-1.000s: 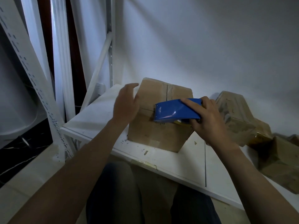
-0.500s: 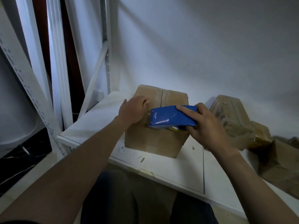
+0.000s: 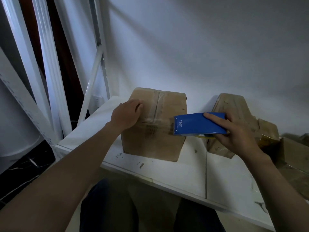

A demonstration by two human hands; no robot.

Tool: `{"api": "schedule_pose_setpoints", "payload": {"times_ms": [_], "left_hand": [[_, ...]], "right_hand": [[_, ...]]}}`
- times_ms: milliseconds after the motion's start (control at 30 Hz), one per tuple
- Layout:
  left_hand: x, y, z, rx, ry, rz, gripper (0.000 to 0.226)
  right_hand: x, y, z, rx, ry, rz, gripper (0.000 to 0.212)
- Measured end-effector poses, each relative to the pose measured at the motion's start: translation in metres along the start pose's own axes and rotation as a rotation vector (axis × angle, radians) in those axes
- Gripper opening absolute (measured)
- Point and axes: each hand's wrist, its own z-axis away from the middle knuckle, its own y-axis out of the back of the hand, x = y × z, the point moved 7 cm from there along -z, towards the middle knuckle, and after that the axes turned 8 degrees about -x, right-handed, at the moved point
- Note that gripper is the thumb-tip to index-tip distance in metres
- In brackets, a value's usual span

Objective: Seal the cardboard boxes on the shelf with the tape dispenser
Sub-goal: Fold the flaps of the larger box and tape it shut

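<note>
The left hand (image 3: 126, 115) is pressing bent fingers onto the cardboard box (image 3: 151, 141) at the shelf's (image 3: 167, 166) left end, while the right hand (image 3: 234, 131) is gripping the tape dispenser (image 3: 198, 124) at the box's right edge, and should probably be keeping the tape (image 3: 160, 127) taut and level.

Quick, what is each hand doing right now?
Left hand: presses on the cardboard box, fingers bent; grip cannot be told.
Right hand: holds the blue tape dispenser.
</note>
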Motion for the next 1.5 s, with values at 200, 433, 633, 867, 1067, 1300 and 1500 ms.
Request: {"api": "schedule_pose_setpoints", "payload": {"times_ms": [200,433,633,867,1067,1300,1500], "left_hand": [[0.004,0.003,-0.001,0.029,-0.015,-0.076,0.04],[0.046,-0.009,-0.006,0.012,0.006,-0.007,0.041],[0.102,-0.021,-0.008,0.14,-0.153,-0.022,0.035],[0.101,-0.037,-0.009,0.119,-0.162,-0.007,0.036],[0.094,-0.037,-0.017,0.082,-0.15,-0.022,0.032],[0.094,-0.036,-0.016,0.081,-0.178,0.028,0.029],[0.092,-0.034,-0.016,0.058,-0.161,0.022,0.029]], "right_hand": [[0.01,-0.013,0.003,0.054,-0.032,-0.054,0.062],[0.02,-0.019,0.014,0.126,-0.049,-0.102,0.069],[0.025,-0.025,0.016,0.15,-0.038,-0.121,0.078],[0.024,-0.029,0.019,0.159,-0.005,-0.146,0.083],[0.024,-0.025,0.018,0.182,0.006,-0.144,0.076],[0.053,-0.001,0.042,0.196,-0.02,-0.117,0.082],[0.069,-0.012,0.05,0.16,-0.051,-0.083,0.081]]}}
